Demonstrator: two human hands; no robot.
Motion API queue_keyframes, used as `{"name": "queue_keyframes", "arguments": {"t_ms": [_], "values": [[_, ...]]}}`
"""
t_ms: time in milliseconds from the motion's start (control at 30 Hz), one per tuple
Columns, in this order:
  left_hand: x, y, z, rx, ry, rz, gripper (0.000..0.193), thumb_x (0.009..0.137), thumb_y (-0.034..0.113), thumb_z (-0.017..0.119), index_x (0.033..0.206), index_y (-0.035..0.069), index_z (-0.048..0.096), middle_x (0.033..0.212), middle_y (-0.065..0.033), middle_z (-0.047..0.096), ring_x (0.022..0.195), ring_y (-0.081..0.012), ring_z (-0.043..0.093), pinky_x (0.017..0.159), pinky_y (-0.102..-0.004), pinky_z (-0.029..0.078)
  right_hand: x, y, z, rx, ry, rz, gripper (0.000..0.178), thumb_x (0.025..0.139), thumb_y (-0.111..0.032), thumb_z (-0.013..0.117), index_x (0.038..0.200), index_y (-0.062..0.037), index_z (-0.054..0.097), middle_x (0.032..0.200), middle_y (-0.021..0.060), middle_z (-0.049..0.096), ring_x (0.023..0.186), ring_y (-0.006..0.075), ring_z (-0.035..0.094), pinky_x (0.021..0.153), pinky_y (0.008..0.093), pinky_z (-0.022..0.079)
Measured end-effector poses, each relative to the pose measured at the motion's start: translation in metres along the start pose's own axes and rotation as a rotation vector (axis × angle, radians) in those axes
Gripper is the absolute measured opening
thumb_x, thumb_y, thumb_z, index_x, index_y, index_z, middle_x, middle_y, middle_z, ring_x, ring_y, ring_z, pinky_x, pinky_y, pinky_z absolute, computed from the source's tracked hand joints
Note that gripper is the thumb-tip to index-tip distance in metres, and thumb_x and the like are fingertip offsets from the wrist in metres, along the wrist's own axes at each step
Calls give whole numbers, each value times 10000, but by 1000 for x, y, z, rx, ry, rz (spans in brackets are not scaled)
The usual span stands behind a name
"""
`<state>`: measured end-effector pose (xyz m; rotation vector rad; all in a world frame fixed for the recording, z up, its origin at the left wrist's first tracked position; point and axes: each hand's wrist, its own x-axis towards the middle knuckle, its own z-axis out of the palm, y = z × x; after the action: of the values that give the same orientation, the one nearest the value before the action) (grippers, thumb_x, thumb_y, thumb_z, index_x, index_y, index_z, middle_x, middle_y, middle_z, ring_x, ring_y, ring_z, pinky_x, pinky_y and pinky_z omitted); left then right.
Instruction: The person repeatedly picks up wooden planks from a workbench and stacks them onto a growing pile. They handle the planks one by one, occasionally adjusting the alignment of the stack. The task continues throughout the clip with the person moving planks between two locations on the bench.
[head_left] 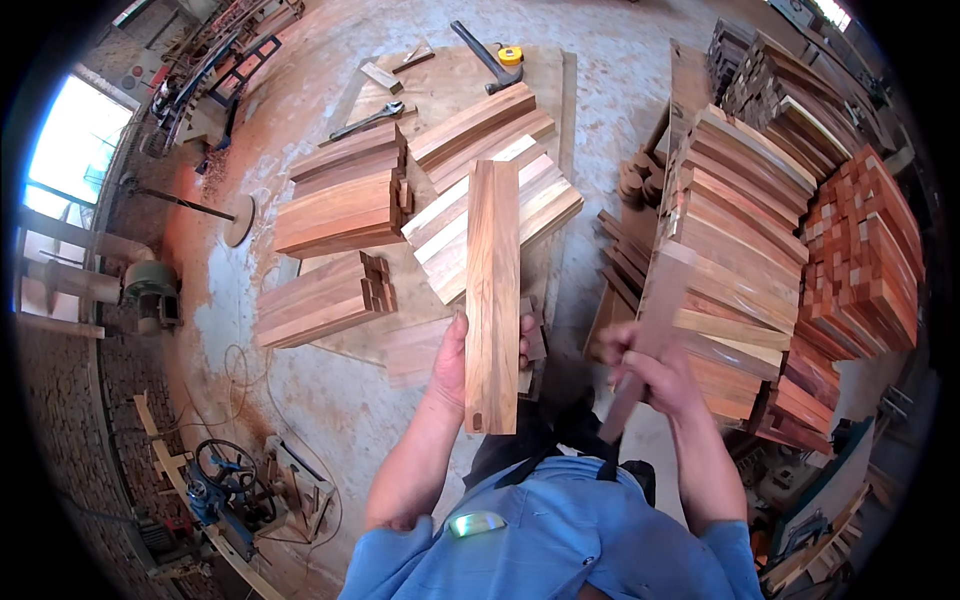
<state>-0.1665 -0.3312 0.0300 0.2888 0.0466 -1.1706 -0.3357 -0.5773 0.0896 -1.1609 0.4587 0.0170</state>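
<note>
1. Surface: a low plywood sheet (545, 75) lies on a dusty concrete floor (300, 400) stained reddish with sawdust. The room is a workshop with a brick wall and a bright opening at far left.
2. Landmark: the upright board (492, 300), a long flat plank of reddish-brown wood with visible grain and a small rectangular mortise near its lower end.
3. The left hand (455, 365) holds the upright board near its lower end; its grip is wrapped around the plank's edges, thumb on the left edge.
4. The right hand (655, 375), just right of the upright board, has its grip pressed around a darker, narrower wooden piece (650, 320) that tilts up to the right.
5. Beyond the upright board, stacks of cut planks (345, 215) lie on the plywood sheet, smooth-faced, some with pale sapwood streaks.
6. Further beyond, a hammer (485, 60), a yellow tape measure (510, 55) and a wrench (368, 122) rest on the sheet.
7. Right of the upright board stand tall timber stacks (745, 215), rough-ended and rectangular.
</note>
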Motion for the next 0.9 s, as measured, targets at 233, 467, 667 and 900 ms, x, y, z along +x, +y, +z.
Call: {"name": "queue_keyframes", "arguments": {"t_ms": [233, 467, 667, 900], "values": [[-4, 4, 9, 281, 131, -54, 884, 873, 634, 606, 1501, 61, 365, 1305, -196, 569, 1054, -331, 628, 939, -462, 534, 69, -12, 62, 149, -303, 124, 335, 883, -110, 707, 1185, -23, 590, 1065, 112, 640, 872, 192, 661, 708, 339, 573], [-16, 10, 1, 567, 117, 16, 719, 931, 403, 648, 1500, 55, 379, 1248, -150, 613, 1067, -266, 648, 901, -394, 557, 86, 10, 64, 207, -302, 233, 351, 892, -153, 702, 1210, -41, 603, 975, 68, 621, 802, 171, 645, 690, 323, 561], [-17, 19, -3, 816, 439, 99, 441, 938, 213, 594, 1333, 34, 515, 1037, -85, 654, 890, -205, 659, 782, -341, 556, 84, 21, 69, 209, -197, 175, 346, 906, -175, 667, 1225, -48, 622, 1022, 56, 632, 809, 150, 643, 712, 295, 553], [-27, 42, -8, 216, 426, 45, 422, 998, 355, 455, 1286, 58, 538, 875, -109, 639, 659, -220, 625, 567, -340, 533, 87, 27, 49, 341, -150, 134, 354, 892, -147, 630, 1228, -37, 612, 1078, 54, 616, 783, 161, 659, 718, 313, 573]]}}
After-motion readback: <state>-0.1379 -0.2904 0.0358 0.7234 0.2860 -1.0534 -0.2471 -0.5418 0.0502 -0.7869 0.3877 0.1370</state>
